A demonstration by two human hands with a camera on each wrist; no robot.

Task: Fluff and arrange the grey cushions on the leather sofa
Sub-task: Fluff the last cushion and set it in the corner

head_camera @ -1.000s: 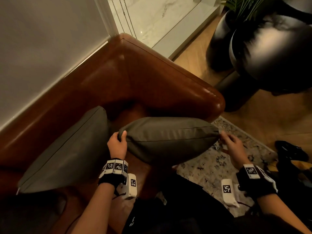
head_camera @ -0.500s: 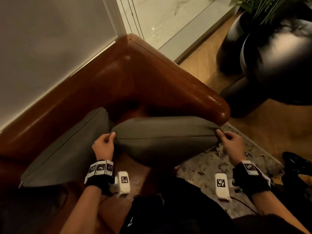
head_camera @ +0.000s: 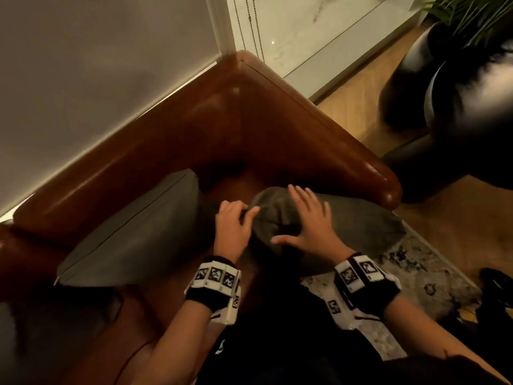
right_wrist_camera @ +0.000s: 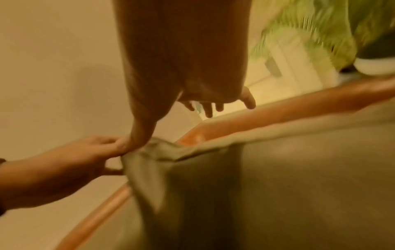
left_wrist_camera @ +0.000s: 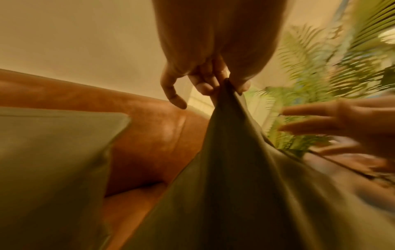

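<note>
A grey cushion (head_camera: 358,226) is held up over the seat in the corner of the brown leather sofa (head_camera: 277,129). My left hand (head_camera: 233,220) pinches its left corner (left_wrist_camera: 226,94) between thumb and fingers. My right hand (head_camera: 308,218) lies flat with spread fingers on the cushion's top near that same corner, where the fabric is dented. In the right wrist view the cushion (right_wrist_camera: 299,169) fills the lower right and the left hand (right_wrist_camera: 102,148) grips the bunched corner. A second grey cushion (head_camera: 138,232) leans against the sofa back on the left.
A black rounded planter (head_camera: 458,87) with a green palm stands on the wood floor right of the sofa arm. A patterned rug (head_camera: 433,276) lies below the cushion. A white blind (head_camera: 97,65) and bead cords hang behind the sofa. My dark-clothed legs fill the bottom.
My right hand let go of the cushion's right corner and moved left onto its top with fingers spread. The left hand kept pinching the left corner, which has shifted right.
</note>
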